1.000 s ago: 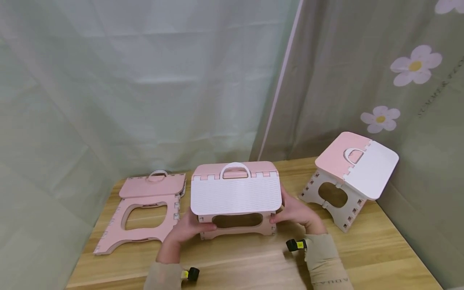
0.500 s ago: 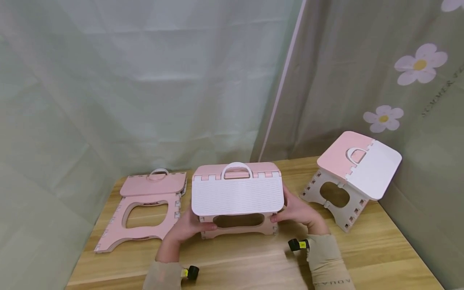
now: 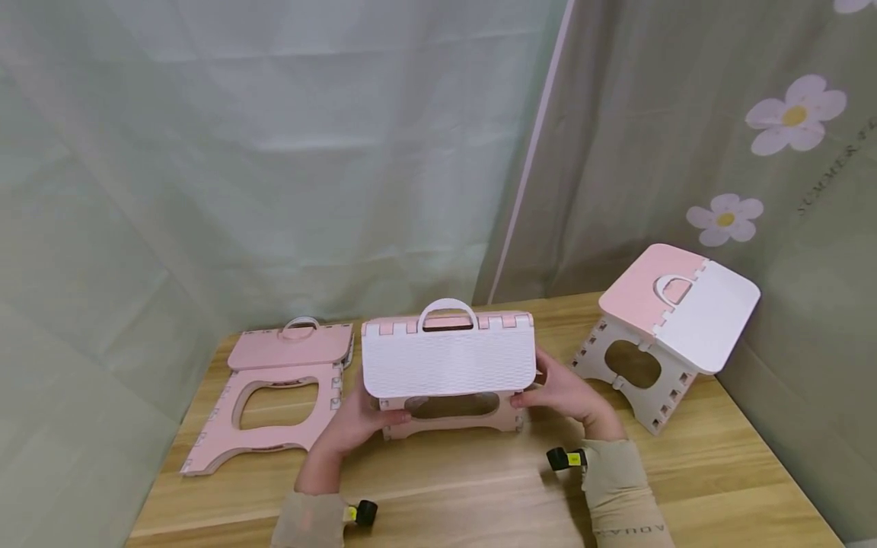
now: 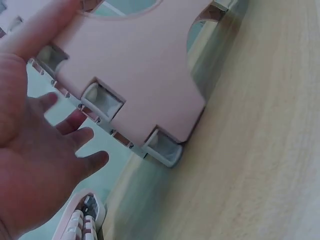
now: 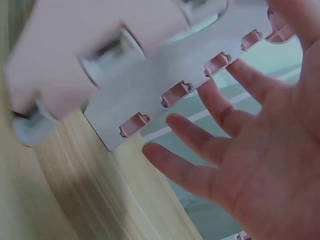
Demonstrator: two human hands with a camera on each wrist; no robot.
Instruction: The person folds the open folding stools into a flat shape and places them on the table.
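A pink and white folding step stool [image 3: 448,364] stands at the middle of the table, its white handle up and its seat bent at the middle hinge. Of the seat's pink rear half only a narrow strip shows. My left hand [image 3: 355,422] grips the stool's left side, thumb on the pink front leg panel [image 4: 140,65]. On the opposite side my right hand [image 3: 565,392] holds it likewise, thumb in front. Both wrist views show the other fingers spread by the side panels; in the right wrist view the side panel [image 5: 150,85] turns inward.
Left on the wooden table [image 3: 452,495], a pink folding stool [image 3: 288,350] lies folded flat. Standing unfolded at the right is another pink and white stool [image 3: 678,304]. Curtains [image 3: 329,152] hang behind the table.
The held stool's hinge line and handle have risen a little, and less of the pink rear half shows. Its front leg panel's lower edge sits slightly higher in view. Both hands keep their grip.
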